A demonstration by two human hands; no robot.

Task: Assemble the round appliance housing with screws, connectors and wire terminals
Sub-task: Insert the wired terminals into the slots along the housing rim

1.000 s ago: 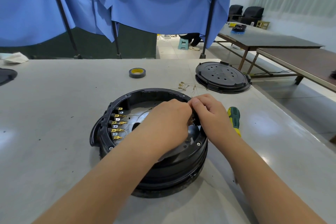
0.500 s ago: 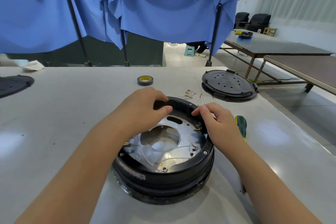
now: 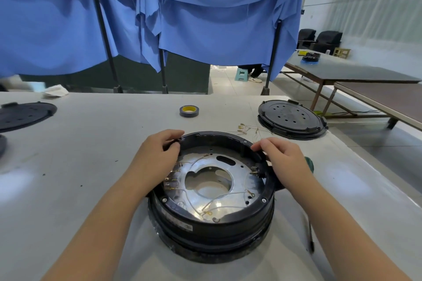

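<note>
The round black housing (image 3: 212,223) stands on the grey table in front of me, its open top showing a shiny metal plate (image 3: 237,198) with a central hole, thin wires and brass terminals. My left hand (image 3: 157,155) grips the housing's left rim, fingers over the edge. My right hand (image 3: 282,159) holds the right rim the same way. A screwdriver with a green handle (image 3: 308,163) lies just right of the housing, mostly hidden behind my right hand. Loose wires with terminals (image 3: 245,129) lie on the table beyond the housing.
A roll of tape (image 3: 189,111) sits at the table's middle back. A black round lid (image 3: 291,118) lies at the back right, another black lid (image 3: 25,115) at the far left. Blue curtains hang behind; other tables stand to the right.
The housing has been turned on the table, so the terminal row moved round to my left hand. Both hands left the inside and spread apart onto opposite sides of the rim.
</note>
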